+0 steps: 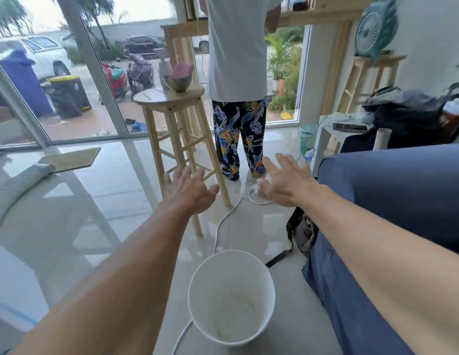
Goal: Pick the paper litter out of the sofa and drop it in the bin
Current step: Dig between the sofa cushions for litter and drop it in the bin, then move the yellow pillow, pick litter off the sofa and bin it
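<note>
Head view: looks down and forward across a glossy tiled floor, with both of the wearer's bare forearms stretched out.
Bin (223,272): white, round and open-topped, nearest the camera, standing on the floor just beside the sofa's front.
Bin contents (238,306): a few pale, crumpled-looking lumps at the bottom, possibly paper litter but too blurred to confirm.
Sofa (402,196): blue upholstery along the right edge; the visible arm and front show no paper, and the seat is out of frame.
Left hand (188,192): fingers spread, holding nothing, raised in the air beyond the bin.
Right hand (287,181): fingers spread likewise, nothing pinched, held near the sofa's arm.
Progress: judged partly done if the lumps are paper; neither hand carries a piece, so any litter left must be found on the unseen seat.
Cable (231,213): white, trailing across the floor past the bin.
Bag (302,231): dark and strapped, tucked against the sofa's base.
Stool (149,97): tall and wooden, with a metal bowl (179,83) on top.
Bystander (236,60): stands beyond the stool in a white top and floral trousers.
Glass doors (95,73): farthest, with parked vehicles outside.
</note>
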